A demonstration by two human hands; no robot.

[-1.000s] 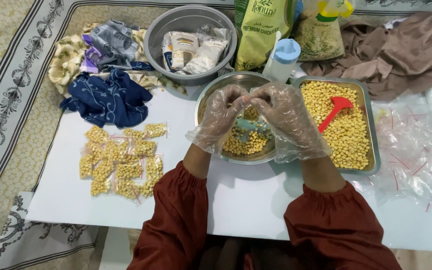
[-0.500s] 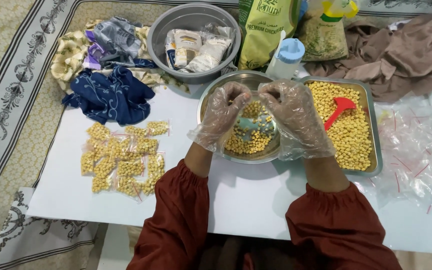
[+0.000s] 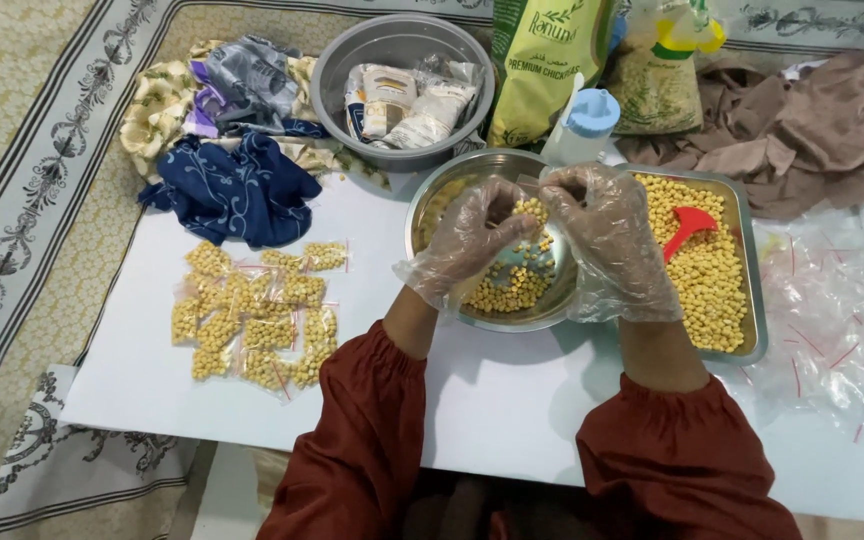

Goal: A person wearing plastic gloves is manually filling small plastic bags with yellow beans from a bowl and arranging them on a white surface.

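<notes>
Both hands wear clear plastic gloves and meet over a steel bowl [image 3: 430, 205] that holds some yellow chickpeas. My left hand [image 3: 467, 245] and my right hand [image 3: 607, 245] pinch the top of a small clear bag [image 3: 529, 212] with chickpeas in it, held between them above the bowl. Right of the bowl, a steel tray [image 3: 749, 300] is full of chickpeas, with a red scoop [image 3: 687, 228] lying on them. A pile of several filled small bags [image 3: 257, 315] lies on the white tabletop [image 3: 512, 400] to the left.
A grey basin [image 3: 337, 75] with packets stands at the back, beside a green chickpea sack [image 3: 542, 60] and a white bottle with a blue cap [image 3: 584, 125]. Blue and patterned cloths [image 3: 237, 190] lie back left, a brown cloth [image 3: 812, 130] back right. Empty clear bags [image 3: 832, 330] cover the right.
Both hands stay over the bowl with the small bag between them; their fingertips have drawn a little apart along its top. Nothing else has moved.
</notes>
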